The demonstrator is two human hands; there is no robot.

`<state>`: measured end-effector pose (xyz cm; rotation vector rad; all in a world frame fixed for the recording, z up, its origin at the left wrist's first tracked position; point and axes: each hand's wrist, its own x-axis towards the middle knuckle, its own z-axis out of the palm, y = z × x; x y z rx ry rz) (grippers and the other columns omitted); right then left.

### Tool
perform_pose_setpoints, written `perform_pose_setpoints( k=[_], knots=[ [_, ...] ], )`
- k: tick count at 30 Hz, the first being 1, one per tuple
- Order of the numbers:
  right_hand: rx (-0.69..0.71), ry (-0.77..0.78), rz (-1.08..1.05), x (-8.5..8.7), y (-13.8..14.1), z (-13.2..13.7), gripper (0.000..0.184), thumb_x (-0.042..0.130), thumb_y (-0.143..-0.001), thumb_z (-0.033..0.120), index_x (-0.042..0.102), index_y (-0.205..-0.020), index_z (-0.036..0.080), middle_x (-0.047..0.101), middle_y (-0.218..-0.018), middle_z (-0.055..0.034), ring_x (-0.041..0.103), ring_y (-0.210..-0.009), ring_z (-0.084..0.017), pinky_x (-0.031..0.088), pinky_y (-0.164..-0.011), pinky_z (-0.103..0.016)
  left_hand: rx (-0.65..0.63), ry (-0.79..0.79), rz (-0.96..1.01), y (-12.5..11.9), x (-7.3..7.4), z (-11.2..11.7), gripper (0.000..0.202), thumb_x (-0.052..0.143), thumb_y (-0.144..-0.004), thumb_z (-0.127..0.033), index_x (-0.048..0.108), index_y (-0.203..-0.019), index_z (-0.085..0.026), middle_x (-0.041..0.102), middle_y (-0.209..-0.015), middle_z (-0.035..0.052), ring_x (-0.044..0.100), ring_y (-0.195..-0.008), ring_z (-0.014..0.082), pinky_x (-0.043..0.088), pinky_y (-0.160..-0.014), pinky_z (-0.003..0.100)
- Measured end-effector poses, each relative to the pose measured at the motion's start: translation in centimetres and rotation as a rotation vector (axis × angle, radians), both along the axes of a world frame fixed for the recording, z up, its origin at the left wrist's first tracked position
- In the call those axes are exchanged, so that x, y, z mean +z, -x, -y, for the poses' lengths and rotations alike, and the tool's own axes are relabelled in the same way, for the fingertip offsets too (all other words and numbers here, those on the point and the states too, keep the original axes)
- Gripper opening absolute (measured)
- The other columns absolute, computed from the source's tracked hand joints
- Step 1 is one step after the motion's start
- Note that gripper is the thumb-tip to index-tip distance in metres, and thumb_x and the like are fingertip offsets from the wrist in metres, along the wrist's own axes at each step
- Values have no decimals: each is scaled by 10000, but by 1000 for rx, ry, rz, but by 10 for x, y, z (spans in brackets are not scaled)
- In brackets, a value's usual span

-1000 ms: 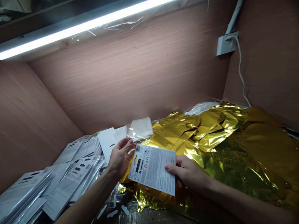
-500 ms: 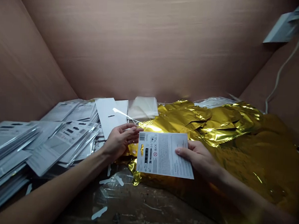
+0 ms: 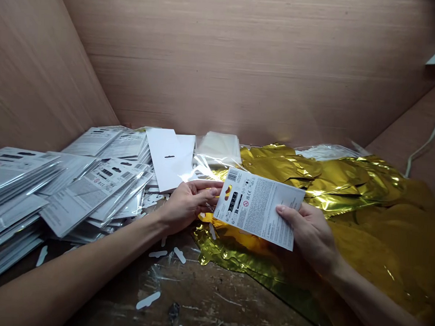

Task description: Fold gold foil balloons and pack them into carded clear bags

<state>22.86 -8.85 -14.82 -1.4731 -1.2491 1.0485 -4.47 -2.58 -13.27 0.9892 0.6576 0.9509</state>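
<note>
My right hand (image 3: 314, 236) grips a printed white card (image 3: 261, 209) by its right end, thumb on top. The card is tilted and shows small text, a barcode and a hang hole at its left end. At that left end is my left hand (image 3: 191, 205), fingers closed together on what looks like a clear plastic bag (image 3: 207, 168), of which mainly glints show. Gold foil pieces (image 3: 275, 168) lie spread behind and under the card.
Stacks of bagged printed cards (image 3: 88, 190) fill the left side. Plain white cards (image 3: 166, 167) and a pile of clear bags (image 3: 220, 146) lie at the back. Small white cut-outs (image 3: 148, 300) are scattered on the worn tabletop (image 3: 196, 298). Wooden panels (image 3: 208, 60) enclose the space; a cable (image 3: 428, 137) hangs at right.
The card has shifted right and slightly up in view and turned clockwise, its left end now higher. My left hand has moved right with it. The camera view has also shifted.
</note>
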Motion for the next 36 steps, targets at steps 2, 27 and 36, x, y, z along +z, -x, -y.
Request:
perform_pose_setpoints(
  k=[2, 27, 36],
  knots=[
    [32, 2, -45, 0, 6, 3, 440, 694, -862, 604, 713, -854, 165, 742, -767, -90, 697, -630, -237, 578, -528, -311, -7, -30, 5, -1, -2, 3, 327, 807, -823, -115, 775, -1148, -104, 792, -1061, 180, 777, -876, 249, 643, -782, 352],
    [9, -104, -108, 4, 13, 14, 347, 790, -842, 535, 733, -810, 194, 681, -610, -43, 589, -419, -173, 502, -338, -277, -78, 31, 79, -7, -6, 12, 275, 822, -838, -227, 799, -1068, -78, 784, -1020, 194, 772, -920, 310, 641, -851, 424],
    [24, -108, -187, 0, 26, 19, 363, 782, -861, 522, 738, -946, 172, 730, -761, -74, 697, -607, -225, 631, -498, -325, -52, -22, 45, -15, -5, 21, 287, 834, -830, -300, 806, -1051, -119, 791, -1050, 172, 775, -899, 292, 633, -869, 432]
  ],
)
